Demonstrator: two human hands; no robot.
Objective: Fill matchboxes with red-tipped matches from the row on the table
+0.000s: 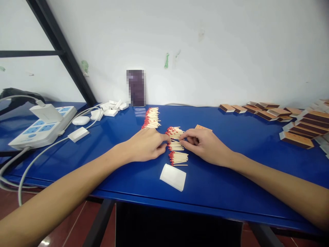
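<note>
Red-headed matches [179, 157] lie on the blue table in small piles, one behind another, heads to the left. My left hand [147, 145] has its thumb and fingers drawn together at the heads of the middle pile. At the plain ends of the same matches, my right hand [204, 144] pinches with thumb and forefinger. A larger row of matches [152, 118] lies behind my left hand. Nearest me is a white matchbox tray [173, 176]. Behind my right hand, an orange matchbox sleeve [204, 128] is partly hidden.
Orange and brown matchbox sleeves [267, 110] lie at the back right, with more stacked [308, 127] at the right edge. White trays [113, 109] are heaped at the back left. A power strip [42, 127] with cables stands left. A dark, blurred-out panel [137, 88] leans on the wall.
</note>
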